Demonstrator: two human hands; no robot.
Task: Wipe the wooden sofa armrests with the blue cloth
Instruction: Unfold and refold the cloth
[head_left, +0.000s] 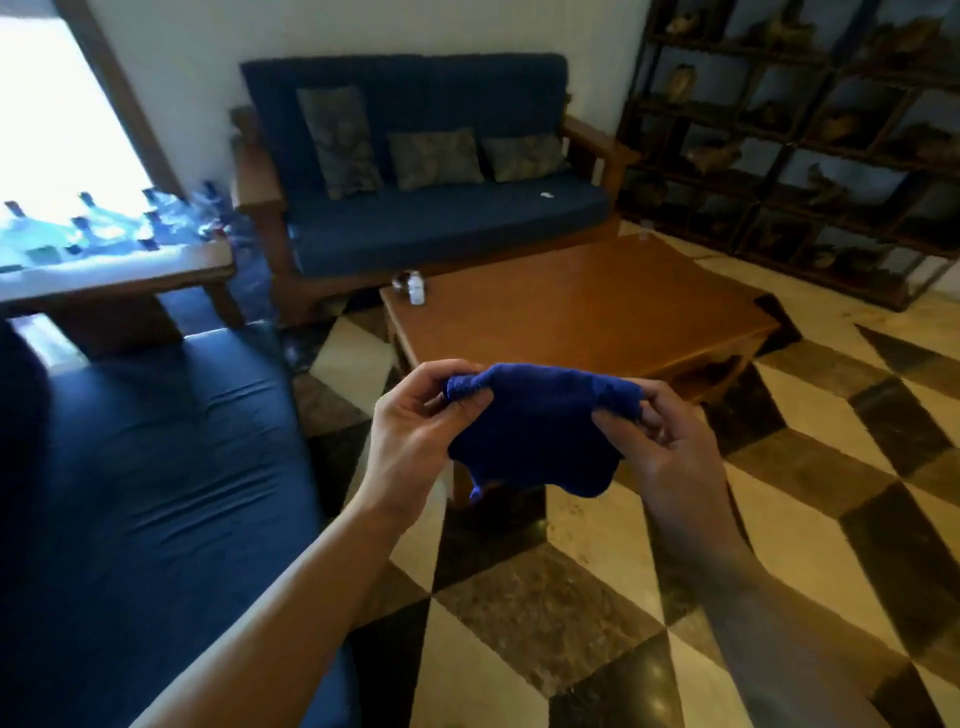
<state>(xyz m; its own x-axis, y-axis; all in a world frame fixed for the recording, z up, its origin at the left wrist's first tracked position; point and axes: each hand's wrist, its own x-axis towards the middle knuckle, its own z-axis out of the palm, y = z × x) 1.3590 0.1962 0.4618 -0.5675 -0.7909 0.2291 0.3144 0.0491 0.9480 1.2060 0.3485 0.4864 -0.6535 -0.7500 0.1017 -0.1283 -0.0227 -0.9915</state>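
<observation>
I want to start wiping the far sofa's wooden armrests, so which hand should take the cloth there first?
Probably the left hand. Both hands pinch the dark blue cloth, but the sofa's nearer wooden armrest lies ahead on the left; the right hand would cross over.

blurred shelf items too indistinct to identify.

The blue cloth is held bunched in mid-air, its top edge pinched at either end between thumb and fingers and its lower part hanging slack below them. The wooden sofa armrests are seen well beyond the fingertips, flanking dark blue cushions.
</observation>
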